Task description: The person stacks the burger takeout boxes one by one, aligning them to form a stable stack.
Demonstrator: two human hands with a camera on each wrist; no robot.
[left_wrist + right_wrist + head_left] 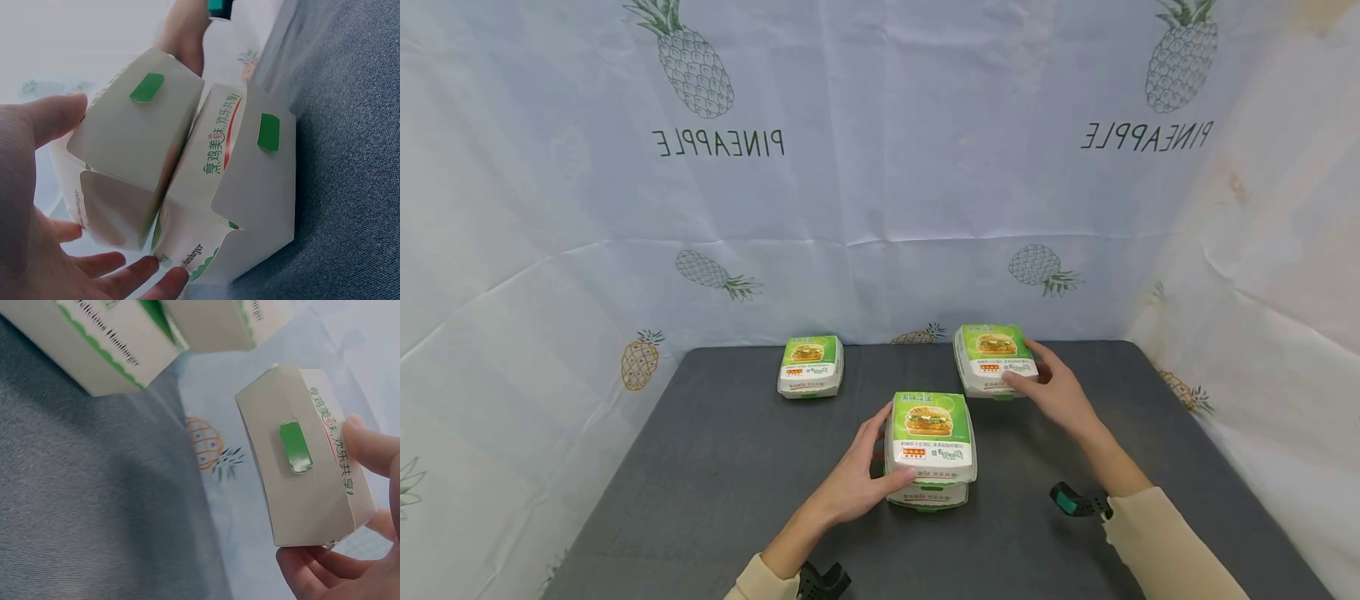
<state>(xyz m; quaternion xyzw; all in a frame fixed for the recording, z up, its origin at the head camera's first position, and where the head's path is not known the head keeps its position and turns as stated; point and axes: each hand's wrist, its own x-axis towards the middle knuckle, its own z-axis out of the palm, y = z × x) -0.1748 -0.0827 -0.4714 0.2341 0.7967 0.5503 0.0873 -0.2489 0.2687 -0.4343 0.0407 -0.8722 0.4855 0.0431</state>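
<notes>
Two burger boxes are stacked in the middle of the table. My left hand (856, 482) holds the upper burger box (928, 437) by its left side, thumb at the front corner and fingers along the side. Beneath it, the lower burger box (928, 497) shows its front; in the left wrist view its green tab (269, 132) is visible. Farther back on the right, my right hand (1058, 393) grips another burger box (997, 361), thumb on the front edge and fingers round the right side. That box (303, 462) appears raised off the table in the right wrist view.
One more burger box (810, 367) sits at the back left of the dark table (715, 467). A pineapple-printed cloth (880, 167) hangs behind the table and along both sides. Each wrist wears a black strap device (1078, 502).
</notes>
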